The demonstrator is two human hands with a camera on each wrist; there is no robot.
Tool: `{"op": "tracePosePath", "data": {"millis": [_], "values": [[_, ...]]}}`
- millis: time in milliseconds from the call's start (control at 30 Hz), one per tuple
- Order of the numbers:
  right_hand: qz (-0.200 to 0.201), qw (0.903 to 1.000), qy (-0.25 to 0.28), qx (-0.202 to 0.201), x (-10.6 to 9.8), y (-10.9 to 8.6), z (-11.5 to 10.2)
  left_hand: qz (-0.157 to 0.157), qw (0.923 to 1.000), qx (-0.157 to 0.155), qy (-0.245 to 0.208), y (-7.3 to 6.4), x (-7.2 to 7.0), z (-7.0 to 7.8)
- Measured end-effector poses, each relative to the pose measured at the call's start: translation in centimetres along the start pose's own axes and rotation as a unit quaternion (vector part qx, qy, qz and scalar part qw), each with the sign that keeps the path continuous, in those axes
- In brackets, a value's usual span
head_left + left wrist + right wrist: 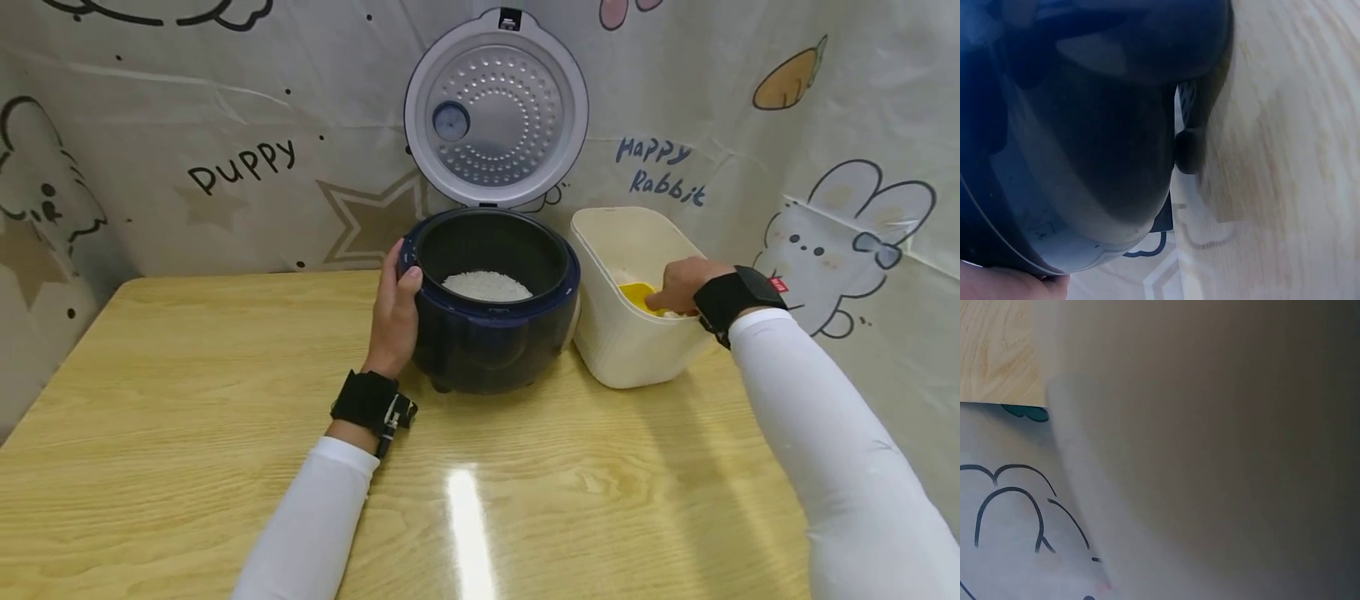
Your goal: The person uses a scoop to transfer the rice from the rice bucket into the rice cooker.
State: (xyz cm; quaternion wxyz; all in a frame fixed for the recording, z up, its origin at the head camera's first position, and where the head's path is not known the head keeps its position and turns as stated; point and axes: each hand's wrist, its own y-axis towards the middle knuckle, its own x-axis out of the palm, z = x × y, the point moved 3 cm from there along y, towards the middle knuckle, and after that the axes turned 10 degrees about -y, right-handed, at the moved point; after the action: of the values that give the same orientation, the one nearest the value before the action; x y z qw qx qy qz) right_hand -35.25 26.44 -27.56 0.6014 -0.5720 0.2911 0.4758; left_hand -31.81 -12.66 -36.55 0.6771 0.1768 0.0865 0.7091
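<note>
A dark blue rice cooker [487,350] stands on the table with its lid [497,117] raised. White rice [487,286] lies at the bottom of its dark pot. My left hand [393,317] holds the cooker's left side near the rim, thumb toward the front. In the left wrist view, part of that hand [1010,284] touches the glossy cooker body [1085,125]. My right hand [686,287] reaches into a cream-coloured rice bin [630,350] and grips a yellow scoop [639,296]. The bin's wall [1210,456] fills most of the right wrist view, so hand and scoop are hidden there.
The bin stands close against the cooker's right side. Behind both hangs a printed cloth [262,100] with cartoon animals and lettering. The wooden table [187,417] extends to the left and front. A light reflection crosses its front middle.
</note>
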Motion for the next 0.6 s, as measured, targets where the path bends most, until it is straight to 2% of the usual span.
{"op": "tracePosePath", "data": {"millis": [100, 433, 600], "values": [[-0.034, 0.9993, 0.014, -0.007, 0.1, 0.0, 0.1, -0.001, 1.0, -0.003, 0.003, -0.1, 0.0, 0.0], [-0.051, 0.9981, -0.017, -0.029, 0.1, 1.1, 0.3, 0.001, 0.9999, 0.006, 0.012, 0.1, 0.0, 0.1], [-0.079, 0.9961, 0.003, -0.039, 0.4, 1.5, 0.4, 0.004, 0.9999, 0.004, 0.013, 0.0, 0.0, 0.0]]}}
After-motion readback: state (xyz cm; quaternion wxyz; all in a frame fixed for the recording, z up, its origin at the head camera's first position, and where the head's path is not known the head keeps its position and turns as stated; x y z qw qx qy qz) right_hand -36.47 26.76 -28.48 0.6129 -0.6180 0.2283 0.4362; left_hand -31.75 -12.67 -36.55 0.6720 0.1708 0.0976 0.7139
